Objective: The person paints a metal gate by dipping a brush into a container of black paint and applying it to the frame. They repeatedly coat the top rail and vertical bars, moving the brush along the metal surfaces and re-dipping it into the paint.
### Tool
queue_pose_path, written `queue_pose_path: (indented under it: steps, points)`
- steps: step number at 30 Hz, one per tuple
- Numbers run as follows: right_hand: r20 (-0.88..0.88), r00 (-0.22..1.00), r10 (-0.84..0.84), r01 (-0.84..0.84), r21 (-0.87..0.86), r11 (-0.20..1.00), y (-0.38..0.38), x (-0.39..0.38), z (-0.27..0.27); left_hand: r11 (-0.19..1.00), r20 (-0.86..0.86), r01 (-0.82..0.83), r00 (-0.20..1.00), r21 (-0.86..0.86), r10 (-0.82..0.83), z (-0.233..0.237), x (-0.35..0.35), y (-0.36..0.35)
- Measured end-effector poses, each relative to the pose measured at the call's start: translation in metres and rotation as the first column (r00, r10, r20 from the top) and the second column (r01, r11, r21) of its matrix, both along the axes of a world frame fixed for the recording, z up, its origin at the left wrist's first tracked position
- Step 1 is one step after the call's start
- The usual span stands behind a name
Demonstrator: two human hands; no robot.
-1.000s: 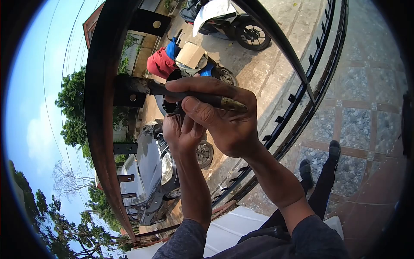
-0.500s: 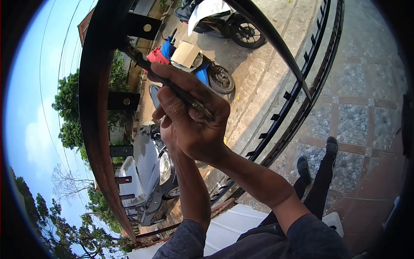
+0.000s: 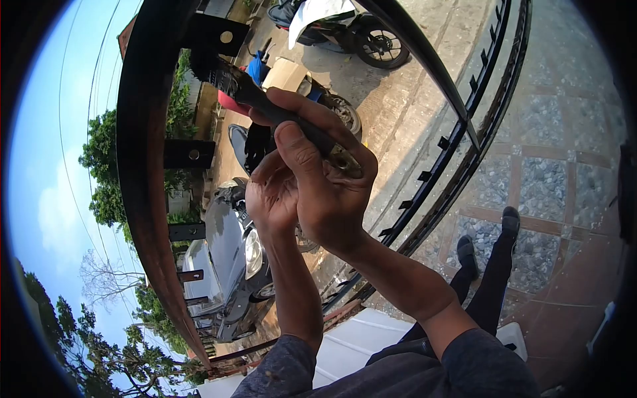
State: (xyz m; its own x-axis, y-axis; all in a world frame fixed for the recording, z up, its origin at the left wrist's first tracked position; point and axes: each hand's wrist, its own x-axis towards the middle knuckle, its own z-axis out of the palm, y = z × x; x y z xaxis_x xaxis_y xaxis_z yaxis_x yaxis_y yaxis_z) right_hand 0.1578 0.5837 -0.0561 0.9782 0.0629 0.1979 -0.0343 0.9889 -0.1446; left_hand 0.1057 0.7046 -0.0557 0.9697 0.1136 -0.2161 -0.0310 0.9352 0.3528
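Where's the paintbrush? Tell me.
In the head view, upper left of centre: the paintbrush is in the right hand, its bristles near the topmost metal tab.

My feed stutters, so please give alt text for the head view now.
A person's right hand holds a dark-handled brush aslant, its bristles close to a black frame; contact is unclear. The left hand, partly covered by the right, is at a partly hidden black object. A car and motorbikes stand beyond.

Sunlit, probably concrete ground [image 3: 398, 99], bearing motorcycles [image 3: 381, 45], a dark car [image 3: 223, 245]
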Motion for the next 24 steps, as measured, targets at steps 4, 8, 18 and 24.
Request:
queue_pose_path:
  steps: [4,8,18,24]
  points:
    - [0.198,0.977,-0.074,0.111,-0.187,0.976,-0.006,-0.019,-0.001,0.999,-0.003,-0.002,1.000,-0.035,0.002,-0.005,-0.007,0.003]
    - [0.444,0.851,-0.281,0.460,-0.372,0.806,-0.008,-0.038,-0.011,0.998,0.003,0.008,1.000,-0.068,-0.008,-0.007,-0.010,0.005]
    - [0.635,0.707,-0.311,0.637,-0.380,0.671,0.003,-0.039,-0.018,0.985,0.071,0.103,0.993,-0.141,-0.094,-0.022,0.002,0.027]
    - [0.584,0.741,-0.332,0.621,-0.409,0.668,-0.003,-0.027,-0.026,0.954,-0.015,0.129,0.990,-0.272,-0.138,-0.012,-0.008,0.031]
